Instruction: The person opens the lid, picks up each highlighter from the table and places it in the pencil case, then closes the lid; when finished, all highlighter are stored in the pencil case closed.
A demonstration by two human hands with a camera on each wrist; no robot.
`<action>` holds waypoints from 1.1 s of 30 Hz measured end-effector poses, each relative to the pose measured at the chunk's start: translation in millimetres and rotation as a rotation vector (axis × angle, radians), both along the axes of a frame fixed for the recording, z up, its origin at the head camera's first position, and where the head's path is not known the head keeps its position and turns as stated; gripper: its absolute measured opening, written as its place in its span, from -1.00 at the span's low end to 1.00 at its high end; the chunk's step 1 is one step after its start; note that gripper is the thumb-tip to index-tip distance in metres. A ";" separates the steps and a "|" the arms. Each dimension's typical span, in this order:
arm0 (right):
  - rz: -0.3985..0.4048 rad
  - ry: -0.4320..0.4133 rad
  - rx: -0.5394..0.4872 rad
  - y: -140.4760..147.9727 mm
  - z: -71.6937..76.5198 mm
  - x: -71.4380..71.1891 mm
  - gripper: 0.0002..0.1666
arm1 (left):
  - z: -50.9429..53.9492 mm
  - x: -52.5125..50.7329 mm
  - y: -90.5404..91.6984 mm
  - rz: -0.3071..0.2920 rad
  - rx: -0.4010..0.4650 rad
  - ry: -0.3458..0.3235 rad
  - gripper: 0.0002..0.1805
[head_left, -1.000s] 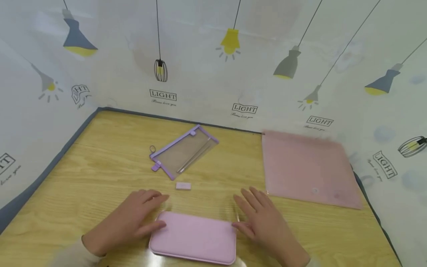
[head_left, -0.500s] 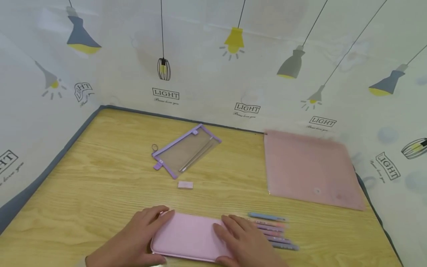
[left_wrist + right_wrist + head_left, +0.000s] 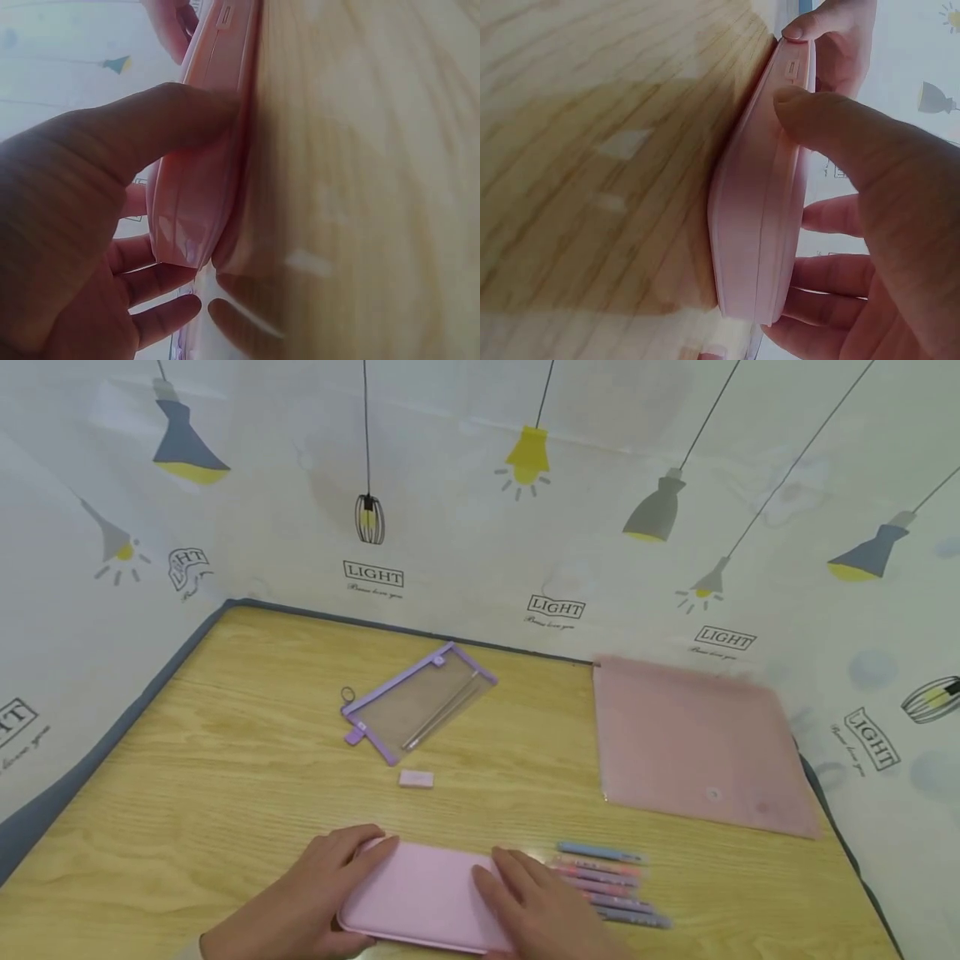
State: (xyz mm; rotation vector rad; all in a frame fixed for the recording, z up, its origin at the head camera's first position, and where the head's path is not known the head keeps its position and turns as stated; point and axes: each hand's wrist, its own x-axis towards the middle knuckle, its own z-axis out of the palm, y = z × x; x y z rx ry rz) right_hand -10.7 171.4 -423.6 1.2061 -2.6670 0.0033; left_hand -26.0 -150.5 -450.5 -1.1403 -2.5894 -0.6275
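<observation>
A pink pencil case [image 3: 431, 893] lies flat at the table's near side, its lid down. My left hand [image 3: 318, 889] grips its left end, fingers along the far edge. In the left wrist view, the left thumb presses the case's front side [image 3: 199, 180]. The right hand [image 3: 543, 910] holds the other end. Its thumb rests on the front side near a small latch [image 3: 792, 70] in the right wrist view. Beside the right hand several pastel pens [image 3: 618, 883] lie in a row, their left ends partly hidden by that hand.
Behind the case lies a small pink eraser [image 3: 416, 779]. Farther back is a clear, purple-edged zip pouch [image 3: 416, 702] with thin sticks in it. A pink translucent folder [image 3: 701, 747] lies at the back right. A lamp-printed curtain [image 3: 465, 527] borders the table.
From spread fingers at the case's ends, both hands have closed in and taken hold of it. The right hand moved left and nearer, uncovering the pens. The last half second shows little movement.
</observation>
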 end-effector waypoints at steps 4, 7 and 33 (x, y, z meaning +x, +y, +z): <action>-0.007 0.009 0.012 -3.0 -1.2 2.1 -0.05 | -0.3 0.6 -0.4 0.007 0.005 0.024 0.02; 0.000 -0.004 0.021 -5.1 -0.5 1.4 -0.04 | -0.5 0.3 -0.2 0.002 0.007 0.025 0.04; 0.040 -0.362 0.067 -8.1 38.2 -30.7 -0.17 | 0.7 -0.7 2.2 -0.001 -0.047 -0.091 -0.05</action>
